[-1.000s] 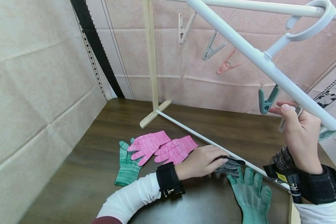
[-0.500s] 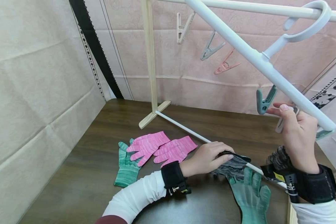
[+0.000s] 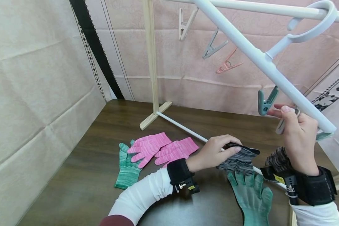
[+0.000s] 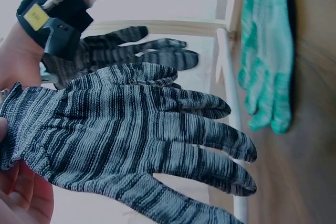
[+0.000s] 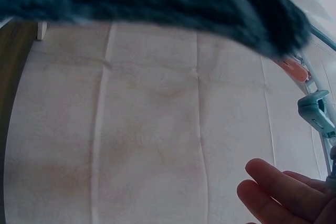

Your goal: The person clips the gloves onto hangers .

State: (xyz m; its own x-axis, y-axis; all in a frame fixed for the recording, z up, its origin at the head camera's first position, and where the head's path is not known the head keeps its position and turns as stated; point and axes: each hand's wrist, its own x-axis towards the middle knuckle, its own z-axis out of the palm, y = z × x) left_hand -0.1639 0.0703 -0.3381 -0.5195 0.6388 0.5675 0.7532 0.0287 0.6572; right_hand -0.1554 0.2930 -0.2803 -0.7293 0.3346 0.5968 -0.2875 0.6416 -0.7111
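My left hand (image 3: 214, 153) grips a black-and-grey striped knit glove (image 4: 121, 124) at its cuff. This glove's fingers spread away from the hand, low beside the white lower rod. Up at the right end of the white hanger bar (image 3: 254, 52), my right hand (image 3: 302, 138) pinches a grey clothespin (image 3: 280, 126) between thumb and curled fingers. A second striped glove (image 4: 142, 53) hangs just by the right wrist, its upper end hidden behind that hand. Close to the right fingertips a dark green clothespin (image 3: 266, 101) hangs from the bar.
Two pink gloves (image 3: 151, 144) and a green glove (image 3: 128, 169) lie on the brown table. Another green glove (image 3: 251, 197) lies at the front. White, blue-grey and pink clothespins (image 3: 227, 67) hang farther along the bar. A wooden stand (image 3: 155, 117) carries the rods.
My left hand has moved right and slightly up with the striped glove, which now shows more of its length. The right hand stays at the grey clothespin, shifting slightly left.
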